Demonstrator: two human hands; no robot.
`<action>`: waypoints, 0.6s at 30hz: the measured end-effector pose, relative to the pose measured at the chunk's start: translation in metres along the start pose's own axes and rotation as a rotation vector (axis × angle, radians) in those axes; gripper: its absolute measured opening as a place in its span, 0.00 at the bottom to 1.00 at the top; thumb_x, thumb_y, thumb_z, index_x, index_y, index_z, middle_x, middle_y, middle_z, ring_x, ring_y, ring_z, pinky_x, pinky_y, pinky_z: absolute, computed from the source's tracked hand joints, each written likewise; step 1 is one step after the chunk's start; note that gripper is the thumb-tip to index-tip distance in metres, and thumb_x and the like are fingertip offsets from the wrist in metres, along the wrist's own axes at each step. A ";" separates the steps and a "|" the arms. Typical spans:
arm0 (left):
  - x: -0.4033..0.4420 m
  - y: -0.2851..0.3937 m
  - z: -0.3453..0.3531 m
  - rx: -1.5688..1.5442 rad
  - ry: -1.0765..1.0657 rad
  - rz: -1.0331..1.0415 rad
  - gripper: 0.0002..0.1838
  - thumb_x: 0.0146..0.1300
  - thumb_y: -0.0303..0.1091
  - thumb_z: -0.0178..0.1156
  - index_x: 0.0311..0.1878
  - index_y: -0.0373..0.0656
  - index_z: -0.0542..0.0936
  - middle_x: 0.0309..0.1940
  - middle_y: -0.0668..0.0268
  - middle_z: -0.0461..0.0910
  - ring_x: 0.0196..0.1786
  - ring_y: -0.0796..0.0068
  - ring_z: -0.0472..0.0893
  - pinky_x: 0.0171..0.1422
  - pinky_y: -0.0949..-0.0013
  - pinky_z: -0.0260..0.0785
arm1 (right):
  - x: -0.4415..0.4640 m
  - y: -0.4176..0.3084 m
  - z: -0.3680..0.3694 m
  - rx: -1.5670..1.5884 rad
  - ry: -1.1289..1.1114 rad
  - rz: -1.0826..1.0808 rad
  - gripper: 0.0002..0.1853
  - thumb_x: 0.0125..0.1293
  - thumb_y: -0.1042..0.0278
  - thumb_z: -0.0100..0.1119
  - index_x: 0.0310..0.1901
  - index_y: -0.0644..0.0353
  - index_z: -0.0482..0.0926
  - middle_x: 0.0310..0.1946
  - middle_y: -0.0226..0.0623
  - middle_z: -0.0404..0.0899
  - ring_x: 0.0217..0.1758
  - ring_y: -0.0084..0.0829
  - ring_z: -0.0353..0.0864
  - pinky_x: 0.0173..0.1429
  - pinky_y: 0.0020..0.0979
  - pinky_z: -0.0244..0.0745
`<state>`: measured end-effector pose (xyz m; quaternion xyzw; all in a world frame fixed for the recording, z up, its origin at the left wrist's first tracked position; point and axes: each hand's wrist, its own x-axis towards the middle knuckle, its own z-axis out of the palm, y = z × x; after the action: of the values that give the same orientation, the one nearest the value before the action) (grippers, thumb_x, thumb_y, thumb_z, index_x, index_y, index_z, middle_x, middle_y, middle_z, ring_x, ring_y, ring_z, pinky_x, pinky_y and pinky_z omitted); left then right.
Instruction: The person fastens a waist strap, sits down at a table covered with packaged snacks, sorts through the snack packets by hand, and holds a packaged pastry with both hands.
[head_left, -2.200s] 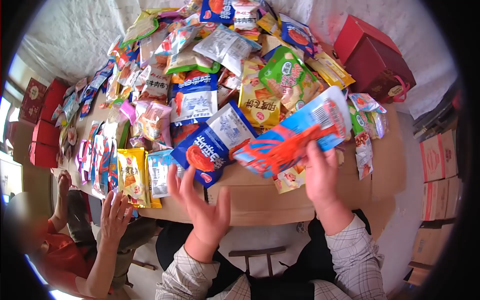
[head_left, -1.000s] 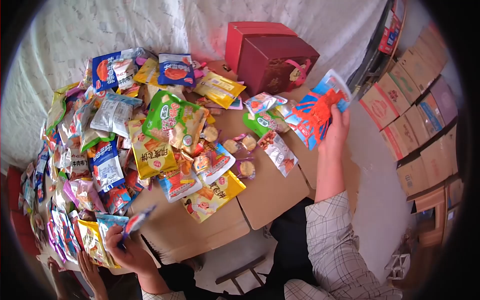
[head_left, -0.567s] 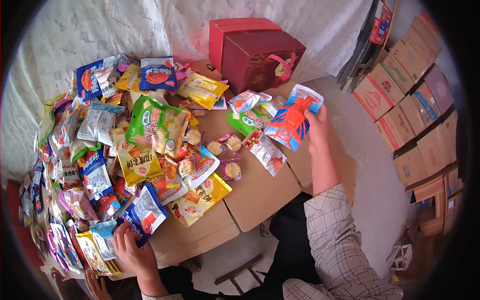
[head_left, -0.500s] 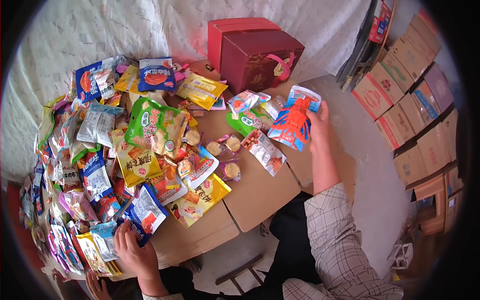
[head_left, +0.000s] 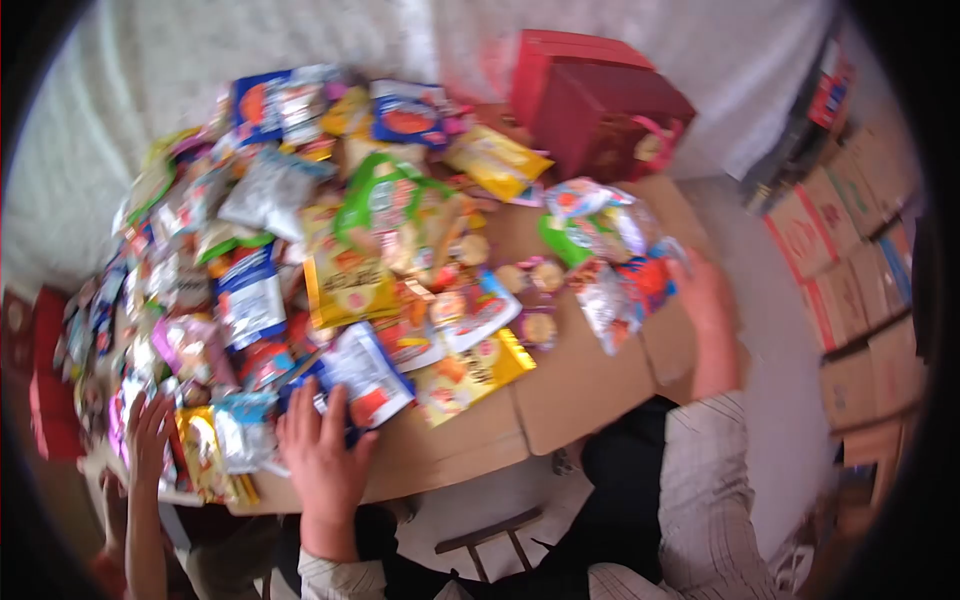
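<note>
My right hand (head_left: 706,300) is at the right of the table, its fingers at the edge of a red-and-blue snack packet (head_left: 648,278), blurred by motion. The packet is low, touching a silver-and-red packet (head_left: 606,305) and a green packet (head_left: 566,241). At the near edge, my left hand (head_left: 325,450) has its fingers spread over the pile, touching a blue-and-white packet (head_left: 368,375). Yellow packets (head_left: 350,290) and a green snack bag (head_left: 385,205) lie beyond it.
A dark red gift box (head_left: 610,115) stands at the back of the cardboard-covered table (head_left: 580,400). Another person's hand (head_left: 150,435) is at the left near edge. Cardboard boxes (head_left: 850,290) are stacked on the right. A wooden stool (head_left: 490,530) is below.
My right hand has lowered the red-and-blue packet to the other packets at the right. My left hand has spread its fingers. The camera view has shifted, and another person's hand has come up.
</note>
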<state>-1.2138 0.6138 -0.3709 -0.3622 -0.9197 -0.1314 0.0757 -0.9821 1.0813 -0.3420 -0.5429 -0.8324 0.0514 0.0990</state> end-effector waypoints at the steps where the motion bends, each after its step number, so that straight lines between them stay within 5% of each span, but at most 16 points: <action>1: 0.001 0.000 -0.001 -0.012 -0.006 0.006 0.39 0.50 0.47 0.75 0.67 0.51 0.77 0.72 0.51 0.70 0.73 0.45 0.69 0.73 0.40 0.58 | 0.001 0.000 0.011 0.185 0.105 -0.109 0.24 0.71 0.57 0.61 0.65 0.59 0.77 0.44 0.51 0.87 0.47 0.49 0.87 0.51 0.45 0.80; 2: 0.002 0.001 -0.004 -0.027 -0.006 0.024 0.38 0.51 0.47 0.74 0.68 0.52 0.77 0.71 0.51 0.71 0.72 0.46 0.69 0.73 0.40 0.59 | -0.001 -0.011 0.017 0.371 0.207 -0.202 0.22 0.71 0.59 0.62 0.64 0.57 0.78 0.41 0.48 0.87 0.44 0.45 0.88 0.47 0.42 0.81; 5: 0.001 0.001 -0.006 -0.049 -0.011 0.048 0.39 0.50 0.44 0.75 0.68 0.51 0.77 0.70 0.52 0.72 0.72 0.47 0.70 0.74 0.44 0.59 | -0.024 -0.070 0.012 0.417 0.031 -0.182 0.21 0.69 0.63 0.63 0.61 0.58 0.80 0.38 0.45 0.87 0.39 0.39 0.87 0.45 0.36 0.80; 8: -0.001 0.001 -0.006 -0.040 -0.017 0.037 0.39 0.51 0.46 0.74 0.68 0.52 0.76 0.70 0.52 0.72 0.73 0.47 0.70 0.74 0.41 0.58 | -0.059 -0.130 0.018 0.447 0.073 -0.521 0.20 0.65 0.65 0.67 0.58 0.58 0.82 0.40 0.42 0.86 0.39 0.40 0.87 0.45 0.39 0.81; 12: -0.003 0.000 -0.007 -0.036 0.015 0.048 0.38 0.50 0.47 0.75 0.67 0.55 0.78 0.71 0.54 0.71 0.73 0.48 0.70 0.73 0.38 0.59 | -0.096 -0.204 0.023 0.450 0.131 -0.909 0.22 0.62 0.65 0.69 0.57 0.58 0.80 0.54 0.43 0.82 0.55 0.46 0.82 0.58 0.42 0.78; 14: -0.004 0.002 -0.009 -0.056 0.025 0.073 0.37 0.48 0.47 0.76 0.66 0.57 0.79 0.72 0.56 0.71 0.73 0.48 0.70 0.73 0.37 0.58 | -0.109 -0.231 0.029 0.371 0.069 -1.097 0.24 0.60 0.65 0.71 0.59 0.57 0.82 0.70 0.49 0.70 0.72 0.53 0.68 0.74 0.50 0.65; 18: -0.007 0.002 -0.007 -0.105 0.000 0.158 0.36 0.49 0.46 0.76 0.65 0.59 0.79 0.71 0.55 0.71 0.74 0.48 0.69 0.73 0.37 0.57 | -0.121 -0.268 0.057 0.364 0.082 -1.090 0.25 0.63 0.57 0.69 0.60 0.55 0.81 0.76 0.55 0.59 0.79 0.56 0.58 0.77 0.57 0.56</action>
<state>-1.2074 0.6084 -0.3656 -0.4372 -0.8801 -0.1729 0.0669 -1.1867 0.8640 -0.3592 -0.0113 -0.9651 0.1144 0.2351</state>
